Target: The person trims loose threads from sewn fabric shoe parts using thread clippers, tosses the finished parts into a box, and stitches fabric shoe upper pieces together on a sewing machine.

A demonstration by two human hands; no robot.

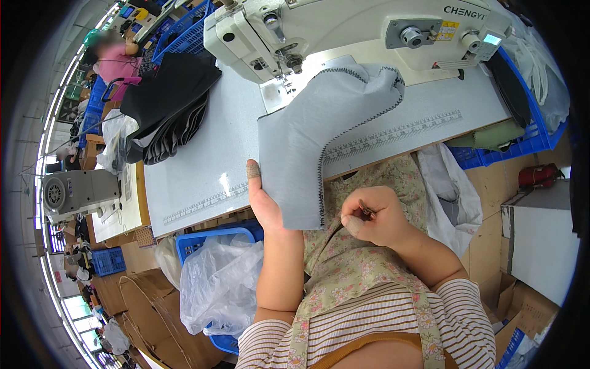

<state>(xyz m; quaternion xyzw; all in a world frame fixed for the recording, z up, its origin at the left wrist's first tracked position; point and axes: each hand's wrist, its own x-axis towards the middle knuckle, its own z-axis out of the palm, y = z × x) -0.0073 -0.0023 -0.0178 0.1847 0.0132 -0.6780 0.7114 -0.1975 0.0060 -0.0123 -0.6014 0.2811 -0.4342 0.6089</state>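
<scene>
Grey fabric piece (pixel 307 141) draped from sewing machine (pixel 344 31) over near edge of table (pixel 203 160). Left hand (pixel 264 203) closed on fabric's near left edge, thumb on top. Right hand (pixel 372 216) curled shut around small thread snips (pixel 366 211), just right of stitched edge. Stack of dark fabric (pixel 166 104) lies far left.

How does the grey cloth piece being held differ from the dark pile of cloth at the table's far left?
The grey cloth piece is pale, single, spread flat, edged with dark zigzag stitching, and gripped by the left hand. The dark fabric pile is near black, stacked in many layers and untouched. Both rest on the sewing table.
</scene>
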